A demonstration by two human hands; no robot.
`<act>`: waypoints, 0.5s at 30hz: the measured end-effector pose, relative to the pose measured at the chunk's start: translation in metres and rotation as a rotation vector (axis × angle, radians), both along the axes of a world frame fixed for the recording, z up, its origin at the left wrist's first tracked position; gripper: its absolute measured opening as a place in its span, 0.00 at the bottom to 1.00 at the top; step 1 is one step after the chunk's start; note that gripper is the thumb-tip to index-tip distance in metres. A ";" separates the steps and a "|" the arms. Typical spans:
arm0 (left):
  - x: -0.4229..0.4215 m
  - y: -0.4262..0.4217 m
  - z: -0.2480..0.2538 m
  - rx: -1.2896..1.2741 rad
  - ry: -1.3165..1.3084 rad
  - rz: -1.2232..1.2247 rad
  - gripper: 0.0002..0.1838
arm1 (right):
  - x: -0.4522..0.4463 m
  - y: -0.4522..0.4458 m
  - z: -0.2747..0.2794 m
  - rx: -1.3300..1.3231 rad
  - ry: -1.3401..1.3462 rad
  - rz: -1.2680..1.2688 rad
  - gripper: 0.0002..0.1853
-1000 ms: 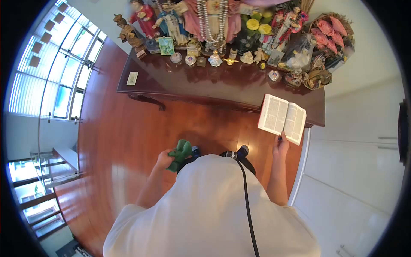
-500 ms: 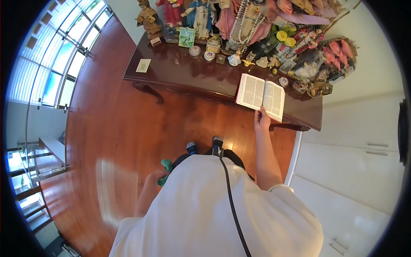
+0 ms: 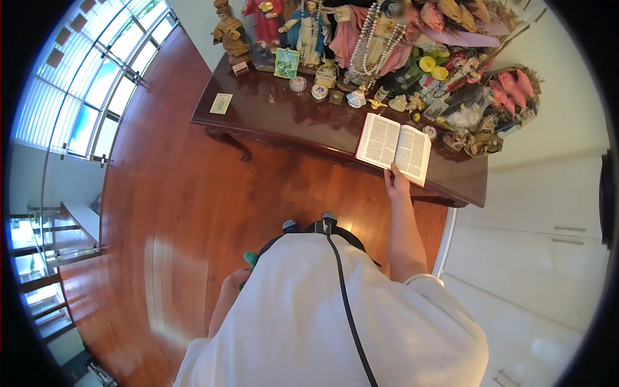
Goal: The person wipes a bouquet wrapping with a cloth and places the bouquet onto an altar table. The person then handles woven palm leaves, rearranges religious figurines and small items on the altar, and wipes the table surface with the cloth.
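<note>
An open book (image 3: 380,142) with printed pages and a red cover edge lies over the front of the dark wooden table. My right hand (image 3: 398,182) grips its lower edge near the spine, thumb on top and fingers underneath. Low on the left, my left hand (image 3: 237,278) is closed around a green cloth (image 3: 251,259) that looks bunched up. The white shirt hides part of that hand and of the cloth.
Religious statues (image 3: 309,32), bead strands, small trinkets and bouquets (image 3: 509,93) crowd the back of the table (image 3: 284,122). A small card (image 3: 221,103) lies at its left end. White cabinets (image 3: 516,226) stand right; windows (image 3: 97,77) are left.
The view has shifted slightly. My left hand and the green cloth are now more hidden behind the shirt. My right hand keeps its grip on the open book.
</note>
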State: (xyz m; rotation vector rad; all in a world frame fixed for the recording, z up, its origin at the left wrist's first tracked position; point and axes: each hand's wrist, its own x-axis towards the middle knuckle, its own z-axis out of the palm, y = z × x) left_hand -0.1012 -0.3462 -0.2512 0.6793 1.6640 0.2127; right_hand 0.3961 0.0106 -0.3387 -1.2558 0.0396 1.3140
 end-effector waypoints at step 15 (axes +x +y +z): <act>0.006 0.022 -0.003 0.129 -0.045 0.000 0.28 | 0.002 0.006 0.006 -0.017 -0.013 0.099 0.07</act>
